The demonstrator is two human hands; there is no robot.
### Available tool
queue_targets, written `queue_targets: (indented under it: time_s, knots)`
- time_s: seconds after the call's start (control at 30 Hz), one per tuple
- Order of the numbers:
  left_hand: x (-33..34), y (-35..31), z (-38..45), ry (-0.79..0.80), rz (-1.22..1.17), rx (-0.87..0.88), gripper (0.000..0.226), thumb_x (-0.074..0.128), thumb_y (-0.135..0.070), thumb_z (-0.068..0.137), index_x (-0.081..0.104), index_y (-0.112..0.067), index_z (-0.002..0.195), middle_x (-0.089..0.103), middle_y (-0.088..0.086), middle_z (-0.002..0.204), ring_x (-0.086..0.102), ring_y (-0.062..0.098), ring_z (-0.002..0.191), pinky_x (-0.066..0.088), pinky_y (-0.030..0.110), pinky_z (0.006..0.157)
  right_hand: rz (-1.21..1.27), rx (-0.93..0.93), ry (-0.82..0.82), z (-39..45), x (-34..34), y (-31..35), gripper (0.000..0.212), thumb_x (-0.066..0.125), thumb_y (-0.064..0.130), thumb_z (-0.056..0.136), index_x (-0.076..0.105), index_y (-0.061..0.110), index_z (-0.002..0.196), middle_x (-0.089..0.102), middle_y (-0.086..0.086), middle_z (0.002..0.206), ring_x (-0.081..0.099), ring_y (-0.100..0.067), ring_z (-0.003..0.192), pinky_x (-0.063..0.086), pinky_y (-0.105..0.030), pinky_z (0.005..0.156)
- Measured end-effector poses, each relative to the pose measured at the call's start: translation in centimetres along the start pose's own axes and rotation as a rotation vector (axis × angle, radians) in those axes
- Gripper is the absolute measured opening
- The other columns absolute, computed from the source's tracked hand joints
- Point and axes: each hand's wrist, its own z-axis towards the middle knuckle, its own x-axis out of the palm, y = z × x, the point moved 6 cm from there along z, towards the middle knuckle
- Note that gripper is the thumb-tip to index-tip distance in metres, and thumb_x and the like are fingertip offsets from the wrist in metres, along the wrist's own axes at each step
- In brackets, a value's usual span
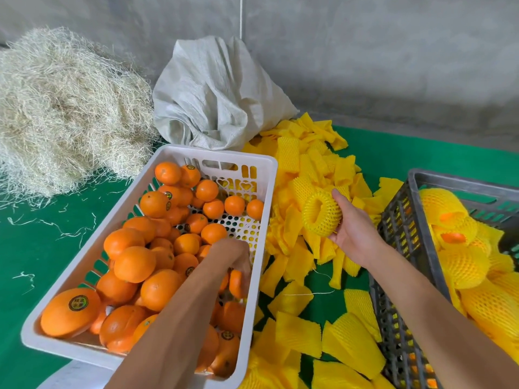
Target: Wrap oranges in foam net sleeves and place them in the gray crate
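Note:
A white plastic basket at the left centre holds several bare oranges. My left hand reaches down into its right side and curls its fingers round one orange. My right hand is raised over the pile of yellow foam net sleeves and holds one sleeve stretched open into a ring. The gray crate at the right edge holds several oranges wrapped in yellow net.
A green mat covers the table. A heap of pale straw lies at the back left and a white woven sack stands behind the basket. A gray wall closes the back.

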Motion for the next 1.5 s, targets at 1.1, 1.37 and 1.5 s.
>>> queue_targets:
  time_s: [1.1, 1.37, 1.5]
  knots:
    - [-5.7, -9.1, -5.0, -0.54, -1.489, 0.811, 0.045, 0.051, -0.034, 0.108, 0.043, -0.04, 0.152, 0.062, -0.016, 0.138, 0.067, 0.012, 0.12, 0.061, 0.04, 0.09, -0.235, -0.395, 0.197, -3.1, 2.5, 2.1, 0.041, 0.058, 0.008, 0.102, 0.052, 0.031, 0.135, 0.079, 0.005, 0.104, 0.076, -0.019, 0.09, 0.061, -0.029, 0.07]
    - [-5.7, -9.6, -5.3, -0.605, -1.324, 0.865, 0.058, 0.082, -0.044, 0.085, 0.053, -0.04, 0.135, 0.069, -0.02, 0.113, 0.07, 0.004, 0.102, 0.056, 0.02, 0.081, -0.581, -0.516, 0.141, -3.5, 2.8, 1.7, 0.063, 0.073, 0.008, 0.091, 0.049, 0.04, 0.14, 0.073, -0.003, 0.07, 0.072, -0.02, 0.06, 0.063, -0.033, 0.061]
    - [-6.0, -9.5, -4.9, -0.647, -1.393, 0.795, 0.019, 0.056, -0.044, 0.104, 0.065, -0.056, 0.115, 0.07, -0.016, 0.089, 0.065, 0.005, 0.077, 0.054, 0.027, 0.075, -0.651, -0.547, 0.17, -3.6, 3.1, 1.4, 0.055, 0.073, 0.018, 0.093, 0.049, 0.042, 0.137, 0.075, -0.005, 0.073, 0.075, -0.023, 0.066, 0.064, -0.035, 0.063]
